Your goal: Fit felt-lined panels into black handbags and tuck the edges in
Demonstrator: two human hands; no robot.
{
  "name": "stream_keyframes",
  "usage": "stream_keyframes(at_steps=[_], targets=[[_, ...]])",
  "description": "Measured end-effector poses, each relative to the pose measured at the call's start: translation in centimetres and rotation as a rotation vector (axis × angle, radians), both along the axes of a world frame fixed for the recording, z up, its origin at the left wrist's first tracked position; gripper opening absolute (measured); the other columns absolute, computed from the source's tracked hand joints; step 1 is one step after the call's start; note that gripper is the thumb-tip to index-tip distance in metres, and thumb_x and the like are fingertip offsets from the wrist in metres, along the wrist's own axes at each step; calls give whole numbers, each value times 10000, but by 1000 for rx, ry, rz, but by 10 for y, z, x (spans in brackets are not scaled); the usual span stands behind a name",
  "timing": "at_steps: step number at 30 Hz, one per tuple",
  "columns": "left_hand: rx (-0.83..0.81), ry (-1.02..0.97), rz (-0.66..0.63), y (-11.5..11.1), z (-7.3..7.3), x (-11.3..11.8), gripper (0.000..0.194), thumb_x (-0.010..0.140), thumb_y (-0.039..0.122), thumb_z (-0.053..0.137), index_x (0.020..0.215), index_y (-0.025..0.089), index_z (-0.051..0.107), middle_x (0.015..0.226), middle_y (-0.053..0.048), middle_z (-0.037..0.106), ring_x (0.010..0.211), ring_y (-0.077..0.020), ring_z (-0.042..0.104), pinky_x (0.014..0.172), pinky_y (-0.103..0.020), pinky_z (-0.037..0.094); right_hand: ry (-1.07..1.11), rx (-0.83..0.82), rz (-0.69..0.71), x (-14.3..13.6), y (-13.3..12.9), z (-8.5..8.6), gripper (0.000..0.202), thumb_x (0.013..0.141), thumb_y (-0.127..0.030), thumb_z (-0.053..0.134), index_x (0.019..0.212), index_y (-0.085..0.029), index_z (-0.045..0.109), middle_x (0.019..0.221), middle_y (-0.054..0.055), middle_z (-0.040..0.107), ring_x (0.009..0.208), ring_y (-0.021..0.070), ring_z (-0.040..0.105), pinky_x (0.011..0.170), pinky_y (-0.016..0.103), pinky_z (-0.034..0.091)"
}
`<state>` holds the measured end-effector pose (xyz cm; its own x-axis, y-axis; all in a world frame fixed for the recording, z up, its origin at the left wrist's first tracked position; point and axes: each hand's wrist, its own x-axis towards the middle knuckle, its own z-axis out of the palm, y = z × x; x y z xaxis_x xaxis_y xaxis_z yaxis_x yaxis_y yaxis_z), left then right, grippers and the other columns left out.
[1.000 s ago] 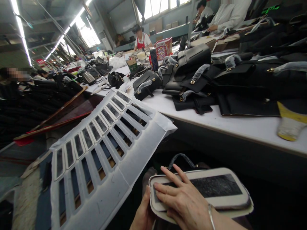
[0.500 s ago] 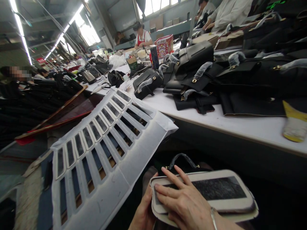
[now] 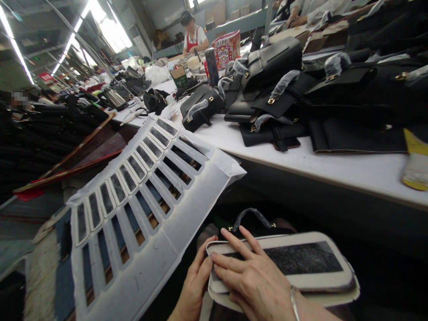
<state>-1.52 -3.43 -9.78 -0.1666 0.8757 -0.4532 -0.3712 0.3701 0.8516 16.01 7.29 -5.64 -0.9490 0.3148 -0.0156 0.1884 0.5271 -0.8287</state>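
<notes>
Open to the right of the bag (image 3: 337, 284), though too dark to judge in depth. Also open between bag and table (image 3: 267, 154), except at the raised handle (image 3: 250, 211). Blocked at the bag's left end by the left hand (image 3: 197, 276) and, on top, the right hand (image 3: 249, 274), with its forearm across the near side. Farther left of the bag, barred by the slotted sheet (image 3: 180, 223). Beyond the bag, over the table edge, passable only as far as the bag pile (image 3: 270, 67).
</notes>
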Motion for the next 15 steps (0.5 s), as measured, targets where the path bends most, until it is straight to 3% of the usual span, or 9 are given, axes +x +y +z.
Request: stream_keyframes(at_steps=[3,7,9,11,13,15], targets=[[21,114,14,1,3,4,417,971,391,503,1360,243,531,1477,-84,479,1408,-279,358,1205,-446,214,-43,-46,-15,3,4,18,417,850,-244,561,1263,-274,606,1343,29,617,1495,276,79,1163,510,-181],[37,208,31,3,5,11,448,946,462,524,1322,221,555,1433,-104,525,1377,-305,405,1191,-467,243,-80,-115,-100,5,11,42,346,839,-129,496,1051,-297,711,1202,-12,697,1481,228,182,1191,501,-60],[27,244,65,4,7,13,474,906,512,566,1274,214,594,1381,-105,573,1334,-325,460,1181,-478,260,-64,-224,-158,2,11,47,351,785,-108,534,1006,-299,729,1149,-22,721,1469,224,226,1179,524,-79],[23,301,96,5,10,14,495,860,555,608,1217,213,632,1318,-96,623,1305,-339,490,1172,-491,277,9,-434,-285,-2,10,51,321,721,-130,607,981,-261,742,1100,9,745,1429,249,326,1166,558,-86],[29,368,86,7,14,13,510,835,591,615,1189,226,649,1299,-74,639,1319,-341,475,1167,-493,294,209,-745,-488,-5,7,55,254,714,-213,661,952,-188,747,1027,77,765,1274,294,534,1158,598,113],[41,441,37,8,17,10,526,834,613,599,1204,242,644,1347,-49,611,1359,-332,429,1180,-484,275,461,-992,-655,-1,6,61,271,735,-322,698,920,-129,743,945,134,770,1020,312,688,1009,558,406]])
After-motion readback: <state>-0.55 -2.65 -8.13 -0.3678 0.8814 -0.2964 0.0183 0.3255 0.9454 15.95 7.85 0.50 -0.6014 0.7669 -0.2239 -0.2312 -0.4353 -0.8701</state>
